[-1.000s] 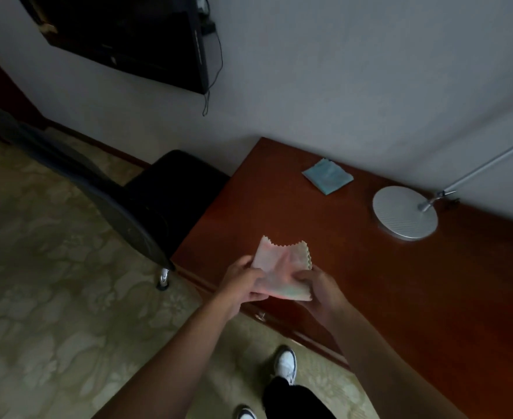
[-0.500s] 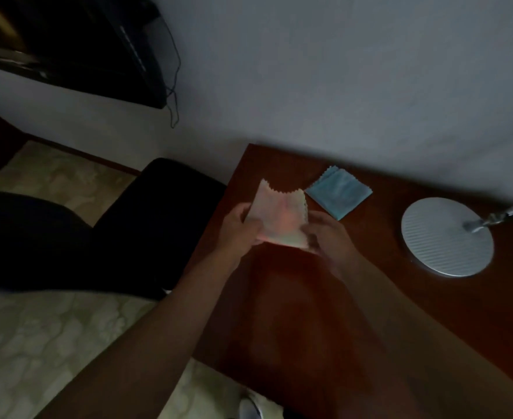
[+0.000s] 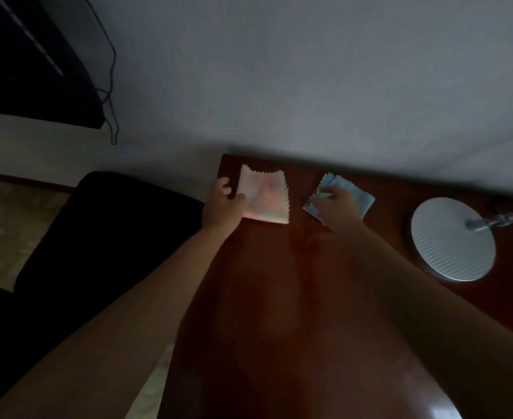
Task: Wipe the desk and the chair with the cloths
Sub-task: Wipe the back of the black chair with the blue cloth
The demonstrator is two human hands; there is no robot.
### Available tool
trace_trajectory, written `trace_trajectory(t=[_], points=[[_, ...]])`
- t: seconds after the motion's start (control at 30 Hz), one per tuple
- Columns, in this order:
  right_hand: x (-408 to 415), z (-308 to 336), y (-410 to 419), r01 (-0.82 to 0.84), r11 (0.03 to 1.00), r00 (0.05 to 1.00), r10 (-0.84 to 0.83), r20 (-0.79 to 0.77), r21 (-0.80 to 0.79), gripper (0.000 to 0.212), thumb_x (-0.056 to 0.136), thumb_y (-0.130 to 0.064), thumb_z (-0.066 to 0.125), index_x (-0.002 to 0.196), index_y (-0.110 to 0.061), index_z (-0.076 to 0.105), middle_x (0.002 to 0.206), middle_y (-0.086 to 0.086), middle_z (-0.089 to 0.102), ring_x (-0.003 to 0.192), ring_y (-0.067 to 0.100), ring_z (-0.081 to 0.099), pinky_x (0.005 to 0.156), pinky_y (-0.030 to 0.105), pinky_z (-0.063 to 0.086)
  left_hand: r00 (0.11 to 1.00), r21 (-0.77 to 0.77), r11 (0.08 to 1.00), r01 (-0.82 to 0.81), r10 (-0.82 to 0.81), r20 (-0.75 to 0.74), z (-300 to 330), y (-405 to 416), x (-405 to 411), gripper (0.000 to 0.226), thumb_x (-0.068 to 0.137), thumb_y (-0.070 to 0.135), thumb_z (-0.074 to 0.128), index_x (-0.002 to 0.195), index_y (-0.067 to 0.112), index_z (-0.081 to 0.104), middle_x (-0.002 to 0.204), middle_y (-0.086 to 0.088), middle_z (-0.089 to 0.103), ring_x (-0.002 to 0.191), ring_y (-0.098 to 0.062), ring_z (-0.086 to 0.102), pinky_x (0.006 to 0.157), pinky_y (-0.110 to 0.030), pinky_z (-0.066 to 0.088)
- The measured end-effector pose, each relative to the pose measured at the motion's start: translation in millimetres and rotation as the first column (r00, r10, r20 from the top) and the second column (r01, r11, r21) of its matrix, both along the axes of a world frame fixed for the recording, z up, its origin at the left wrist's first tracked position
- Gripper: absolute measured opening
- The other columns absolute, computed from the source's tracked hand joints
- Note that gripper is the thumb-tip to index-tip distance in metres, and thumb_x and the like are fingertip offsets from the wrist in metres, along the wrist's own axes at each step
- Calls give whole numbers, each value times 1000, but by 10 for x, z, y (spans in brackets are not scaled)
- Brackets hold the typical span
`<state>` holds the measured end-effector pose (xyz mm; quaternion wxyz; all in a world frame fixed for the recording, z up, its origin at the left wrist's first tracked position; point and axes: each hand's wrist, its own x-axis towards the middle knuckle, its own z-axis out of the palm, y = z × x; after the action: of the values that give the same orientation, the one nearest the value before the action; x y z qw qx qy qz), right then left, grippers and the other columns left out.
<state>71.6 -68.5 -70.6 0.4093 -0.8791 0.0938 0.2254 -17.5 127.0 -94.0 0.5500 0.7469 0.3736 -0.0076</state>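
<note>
**Two cloths, two hands, one lamp close by**

Going from the left: the black chair point(image 3: 104, 237) is standing beside the desk point(image 3: 279, 297), not yet being wiped, as far as I can judge. The left hand point(image 3: 223, 204) is pinching the left edge of the pale pink cloth point(image 3: 264, 196), which is lying near the desk's far left corner. A loose pinch is risking the cloth sliding over that edge. The right hand point(image 3: 335, 205) is curling over the blue cloth point(image 3: 356, 196), seemingly gathering it; it could bunch up. Further right, the round lamp base point(image 3: 451, 240) is sitting in the wiping path, and a wide sweep could be knocking it.
</note>
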Motion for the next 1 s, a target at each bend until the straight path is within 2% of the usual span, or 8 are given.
trace_trajectory(t=[0.2, 0.33, 0.43, 0.53, 0.63, 0.8, 0.9, 1.0], points=[[226, -438, -77, -298, 730, 917, 398, 28, -615, 67, 84, -51, 59, 140, -19, 39, 139, 15, 46, 126, 35, 44, 99, 45, 41, 978, 32, 977, 209, -209, 15, -333, 86, -52, 28, 93, 18, 53, 120, 23, 57, 112, 6, 62, 109, -15, 60, 89, -33, 51], [239, -654, 35, -333, 542, 850, 527, 4, -771, 58, 86, -39, 57, 137, -20, 37, 138, 14, 40, 125, 35, 40, 89, 48, 45, 964, 33, 965, 258, -260, 60, -389, 80, -60, 27, 95, 17, 53, 121, 24, 59, 113, 6, 66, 96, -2, 58, 67, -5, 40], [326, -611, 18, -195, 598, 868, 475, 147, -778, 37, 90, -18, 50, 127, -14, 50, 126, 16, 54, 110, 36, 54, 79, 42, 48, 956, 36, 959, 281, -283, 82, -339, 95, -102, 27, 96, 16, 53, 122, 21, 60, 115, 5, 66, 93, 0, 56, 63, 2, 39], [430, -330, -100, 130, 876, 902, 89, 422, -464, 25, 86, -16, 53, 108, -13, 64, 109, 18, 66, 99, 37, 61, 83, 38, 47, 953, 38, 958, 284, -287, 101, -211, 141, -97, 26, 96, 14, 52, 119, 21, 61, 113, 4, 66, 95, -3, 58, 68, -3, 38], [299, -16, -198, 375, 927, 859, -343, 381, -11, 21, 85, -9, 52, 100, -10, 67, 96, 17, 67, 90, 27, 60, 83, 38, 47, 959, 19, 968, 251, -251, 134, -31, 84, -91, 23, 94, 16, 55, 116, 19, 61, 108, 4, 66, 98, -9, 61, 65, -2, 37], [-677, 260, -133, 572, 528, 814, -460, -354, 628, 38, 85, -12, 45, 118, -2, 60, 109, 17, 66, 99, 29, 64, 77, 37, 53, 958, -454, 859, 236, -283, -38, 313, -375, -250, 76, 85, 60, 62, 146, 22, 33, 141, -3, 49, 125, -21, 50, 95, -35, 45], [-1189, 468, -63, 561, 373, 825, -332, -458, 739, 28, 88, -13, 43, 100, -6, 66, 96, 13, 71, 88, 25, 69, 67, 35, 57, 973, -858, 500, 112, -230, -6, 401, -503, -538, 67, 82, 57, 67, 135, 19, 51, 131, -8, 62, 119, -28, 60, 97, -47, 50], [-1726, 726, -100, 551, 259, 831, -259, -493, 793, 33, 91, -28, 47, 83, -10, 74, 87, 9, 71, 79, 22, 71, 63, 34, 57, 983, -868, 461, 184, -91, 160, 549, -613, -969, 45, 85, 26, 72, 126, 12, 62, 126, -12, 66, 117, -29, 63, 91, -41, 52]])
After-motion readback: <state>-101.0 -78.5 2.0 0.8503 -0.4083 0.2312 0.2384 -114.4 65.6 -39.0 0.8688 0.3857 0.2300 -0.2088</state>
